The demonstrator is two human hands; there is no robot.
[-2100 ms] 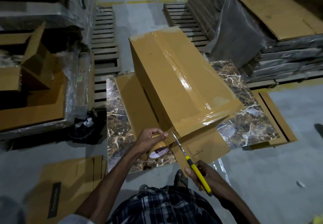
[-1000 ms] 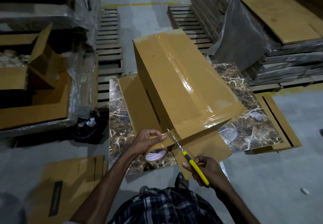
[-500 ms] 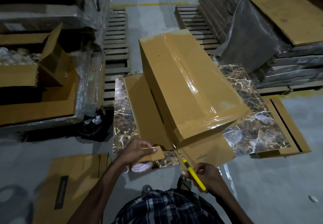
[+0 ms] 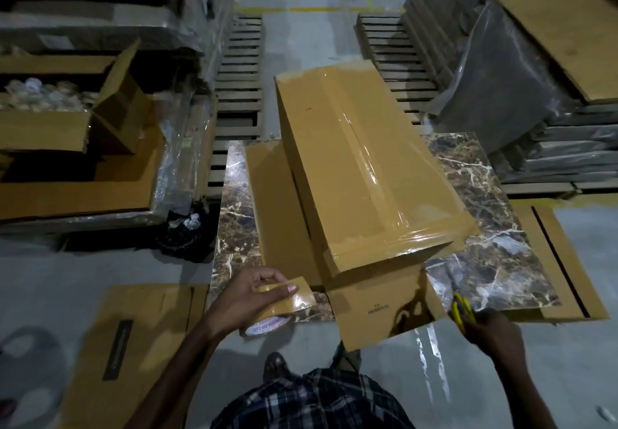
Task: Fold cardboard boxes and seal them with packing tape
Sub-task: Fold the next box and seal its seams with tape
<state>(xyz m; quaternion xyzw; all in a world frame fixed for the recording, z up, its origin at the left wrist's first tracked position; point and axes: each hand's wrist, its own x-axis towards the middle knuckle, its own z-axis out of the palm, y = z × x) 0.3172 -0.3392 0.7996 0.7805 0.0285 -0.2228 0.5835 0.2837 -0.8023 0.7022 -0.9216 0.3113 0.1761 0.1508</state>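
tabletop: marble, carries flat cardboard and box.
box: on the tabletop, top seam taped, long axis running away from person, near end facing both grips.
left grip: curled round tape roll, pinching loose end; near box's near-left corner, likely nearer.
right grip: clutching yellow-handled cutter, off near-right, apart.

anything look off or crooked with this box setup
The box sits skewed on the table, not square to its edges, and the tape over its near end is wrinkled. Cardboard under it juts past the table's near edge. Nothing looks torn or spilled.
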